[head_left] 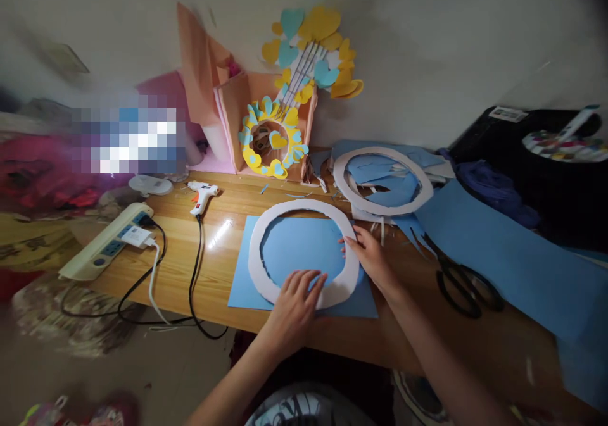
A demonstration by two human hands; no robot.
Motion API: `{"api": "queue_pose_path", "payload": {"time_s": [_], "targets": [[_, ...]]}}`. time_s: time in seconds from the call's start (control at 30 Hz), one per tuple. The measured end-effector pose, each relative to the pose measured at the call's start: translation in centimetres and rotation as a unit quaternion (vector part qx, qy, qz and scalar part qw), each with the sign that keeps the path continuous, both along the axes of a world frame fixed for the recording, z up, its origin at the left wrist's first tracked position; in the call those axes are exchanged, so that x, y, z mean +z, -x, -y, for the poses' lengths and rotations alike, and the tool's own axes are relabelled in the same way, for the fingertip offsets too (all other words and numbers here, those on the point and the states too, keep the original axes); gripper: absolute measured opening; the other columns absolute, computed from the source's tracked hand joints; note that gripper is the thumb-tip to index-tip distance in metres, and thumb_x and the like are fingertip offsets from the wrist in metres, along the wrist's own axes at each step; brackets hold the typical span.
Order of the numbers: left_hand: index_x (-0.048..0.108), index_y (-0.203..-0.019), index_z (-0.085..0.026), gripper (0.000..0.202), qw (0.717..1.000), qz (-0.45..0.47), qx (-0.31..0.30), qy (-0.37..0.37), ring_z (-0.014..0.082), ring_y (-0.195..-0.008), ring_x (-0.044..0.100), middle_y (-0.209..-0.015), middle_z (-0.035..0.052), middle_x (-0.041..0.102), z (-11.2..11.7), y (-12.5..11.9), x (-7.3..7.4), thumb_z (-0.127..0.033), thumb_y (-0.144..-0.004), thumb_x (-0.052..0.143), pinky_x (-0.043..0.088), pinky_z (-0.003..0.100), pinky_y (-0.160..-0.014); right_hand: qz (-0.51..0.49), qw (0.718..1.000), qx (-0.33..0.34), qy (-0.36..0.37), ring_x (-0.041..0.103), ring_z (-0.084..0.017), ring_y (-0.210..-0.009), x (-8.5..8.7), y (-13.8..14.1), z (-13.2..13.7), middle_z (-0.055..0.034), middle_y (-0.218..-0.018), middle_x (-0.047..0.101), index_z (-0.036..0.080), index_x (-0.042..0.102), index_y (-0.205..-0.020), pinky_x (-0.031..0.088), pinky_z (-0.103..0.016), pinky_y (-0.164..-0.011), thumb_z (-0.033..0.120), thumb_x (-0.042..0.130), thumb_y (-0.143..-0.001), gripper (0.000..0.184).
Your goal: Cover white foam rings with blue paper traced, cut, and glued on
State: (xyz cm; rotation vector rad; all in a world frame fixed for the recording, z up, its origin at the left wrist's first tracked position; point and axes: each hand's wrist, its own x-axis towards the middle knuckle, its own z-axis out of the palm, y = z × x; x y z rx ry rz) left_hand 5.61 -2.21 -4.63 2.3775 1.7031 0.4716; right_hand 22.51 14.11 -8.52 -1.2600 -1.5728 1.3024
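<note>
Wooden table (216, 287) bore a white ring (254, 249) over blue paper (304, 242)

At the near side of the table, the white ring lay over the flat blue paper, whose corners stuck out past the rim, perhaps because the paper served as a layer under it. The right hand (369, 254) was at the ring's three o'clock, apparently pinching the rim between thumb and fingers, with fingertips showing at the inner edge; that grip probably steadied the ring. At six o'clock the left hand (295, 296) arched over the near rim, its fingers bent and close together; whether it pinched or merely rested there, I could not tell.

Farther out, between one and two o'clock, a second white ring (339, 179) lay on blue scraps (401, 188), seemingly set aside to free working room. Toward three o'clock the scissors (445, 263) lay beside a large blue sheet (498, 249), handles nearer the person, handy for the right arm. The glue gun (205, 193) was at ten o'clock, its cord running toward the near edge. The power strip (78, 266) sat at nine, likely so leads avoided the paper. Between eleven and twelve, a heart-covered hoop (254, 159) leaned against peach panels (235, 122).
</note>
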Motion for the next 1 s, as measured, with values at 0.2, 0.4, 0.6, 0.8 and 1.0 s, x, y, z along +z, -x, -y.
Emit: {"api": "queue_pose_path", "payload": {"time_s": [0.2, 0.4, 0.6, 0.8, 1.0], "targets": [[0.036, -0.137, -0.019, 0.062, 0.990, 0.011, 0.131, -0.055, 0.0270, -0.129, 0.041, -0.135, 0.0136, 0.049, 4.3, 7.1, -0.7, -0.044, -0.084, 0.057, 0.031, 0.050, -0.109, 0.050, 0.994, -0.065, -0.068, 0.063, -0.023, -0.083, -0.8, -0.6, 0.4, -0.0138, -0.104, 0.063, 0.017, 0.051, -0.114, 0.055, -0.044, -0.074, 0.044, 0.058, -0.077, 0.046], [0.044, -0.132, -0.025, 0.050, 0.992, 0.009, 0.104, -0.074, 0.0243, -0.127, 0.045, -0.133, 0.0075, 0.055, 4.2, 8.2, -1.4, -0.035, -0.086, 0.058, 0.032, 0.048, -0.109, 0.100, 0.976, -0.077, -0.176, 0.056, -0.024, -0.094, 0.9, -1.2, 1.2, -0.0120, -0.106, 0.057, 0.019, 0.057, -0.098, 0.050, -0.044, -0.083, 0.038, 0.060, -0.079, 0.026], [0.056, -0.120, -0.026, 0.035, 0.991, 0.027, 0.077, -0.108, 0.0215, -0.119, 0.054, -0.120, 0.0042, 0.065, 4.0, 8.1, -1.7, -0.025, -0.085, 0.058, 0.040, 0.043, -0.104, 0.153, 0.918, 0.263, -0.254, 0.058, -0.018, -0.085, 4.3, -0.1, 3.4, -0.0039, -0.085, 0.063, 0.022, 0.064, -0.087, 0.048, -0.034, -0.080, 0.032, 0.060, -0.086, 0.011], [0.055, -0.121, -0.023, 0.038, 0.991, 0.057, 0.070, -0.097, 0.0204, -0.115, 0.056, -0.118, 0.0054, 0.066, 3.9, 8.1, -1.9, -0.027, -0.084, 0.060, 0.043, 0.041, -0.101, 0.173, 0.863, 0.399, -0.257, 0.056, -0.021, -0.089, 4.4, 0.5, 4.1, -0.0064, -0.094, 0.063, 0.020, 0.068, -0.093, 0.047, -0.037, -0.083, 0.046, 0.080, -0.063, 0.042], [0.054, -0.120, -0.023, 0.034, 0.991, 0.072, 0.072, -0.086, 0.0201, -0.115, 0.056, -0.119, 0.0054, 0.065, 4.0, 8.0, -1.9, -0.024, -0.086, 0.058, 0.043, 0.042, -0.102, 0.187, 0.852, 0.422, -0.246, 0.056, -0.022, -0.091, 4.5, 0.4, 4.5, -0.0067, -0.097, 0.063, 0.020, 0.068, -0.093, 0.045, -0.038, -0.085, 0.039, 0.081, -0.064, 0.037]]}}
